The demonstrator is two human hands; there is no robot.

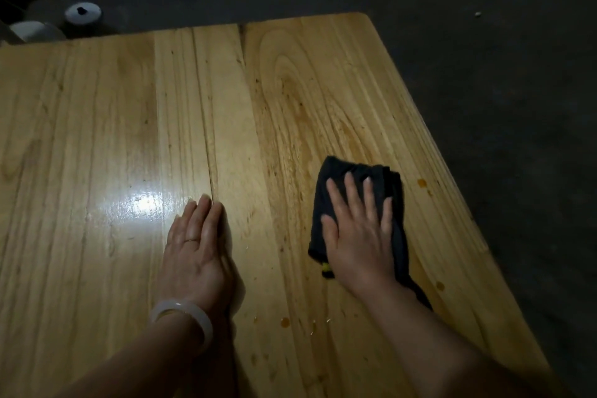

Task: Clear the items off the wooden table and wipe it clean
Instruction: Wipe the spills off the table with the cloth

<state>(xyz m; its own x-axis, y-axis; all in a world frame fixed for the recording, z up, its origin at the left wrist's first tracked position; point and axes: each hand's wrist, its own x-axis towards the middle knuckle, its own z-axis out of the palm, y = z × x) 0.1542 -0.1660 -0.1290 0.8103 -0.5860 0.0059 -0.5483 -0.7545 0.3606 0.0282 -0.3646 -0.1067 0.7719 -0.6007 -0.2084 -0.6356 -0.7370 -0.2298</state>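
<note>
Nearest, the left hand [197, 246] lies flat on the wooden table [97, 139], fingers straight and together; right of it the right hand [358, 229] presses a black cloth [355, 171] down with spread fingers; amber drops [285, 321], perhaps spilled liquid, dot the near boards.

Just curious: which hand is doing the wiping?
The right hand: it presses flat on the cloth. The left hand rests on bare table.

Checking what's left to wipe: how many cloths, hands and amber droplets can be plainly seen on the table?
Black cloth: 1
Hands, left hand and right hand: 2
Plain amber drops on the wooden table: 3; fainter specks unclear
Total: 6
</note>
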